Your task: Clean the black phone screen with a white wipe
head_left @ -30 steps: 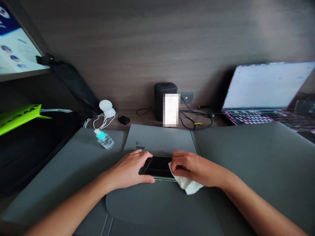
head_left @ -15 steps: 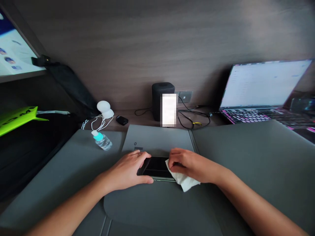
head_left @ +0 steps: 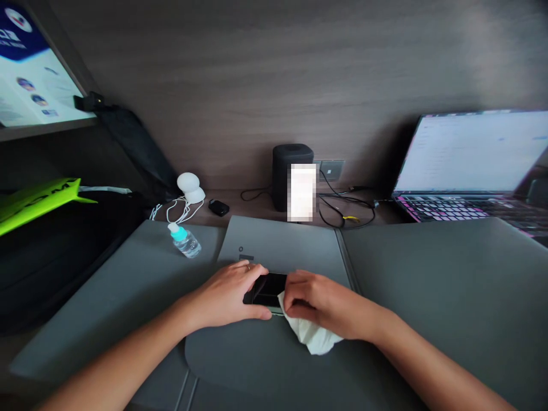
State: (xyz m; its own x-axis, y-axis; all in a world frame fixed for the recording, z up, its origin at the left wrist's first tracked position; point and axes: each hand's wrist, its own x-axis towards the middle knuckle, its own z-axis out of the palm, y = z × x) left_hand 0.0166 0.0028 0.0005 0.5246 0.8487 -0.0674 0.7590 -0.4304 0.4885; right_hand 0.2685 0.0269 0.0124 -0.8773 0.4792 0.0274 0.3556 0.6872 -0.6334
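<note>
A dark smartphone [head_left: 268, 290] lies flat and sideways at the front edge of a grey laptop-like slab or folder. My left hand [head_left: 235, 292] grips its left end, thumb along the near edge and fingers along the far edge. Bunched in my right hand [head_left: 312, 299] is a white tissue [head_left: 314, 337], pressed on the phone's screen toward its right side; the tissue's loose end hangs toward me. The phone's right end is hidden behind my right hand. Left of the slab, a small clear bottle [head_left: 187, 244] with a turquoise collar lies tilted.
Along the wall stand a white round-headed device [head_left: 190, 187], a small black object [head_left: 218, 207], a black speaker [head_left: 282, 177] and loose black cables [head_left: 342, 208]. An open laptop [head_left: 466, 154] is at the right. On the left are a black bag [head_left: 64, 257] and a bright green item [head_left: 47, 200].
My right hand has moved left and toward me across the phone with the tissue. My left hand keeps its hold. The whole view has shifted slightly.
</note>
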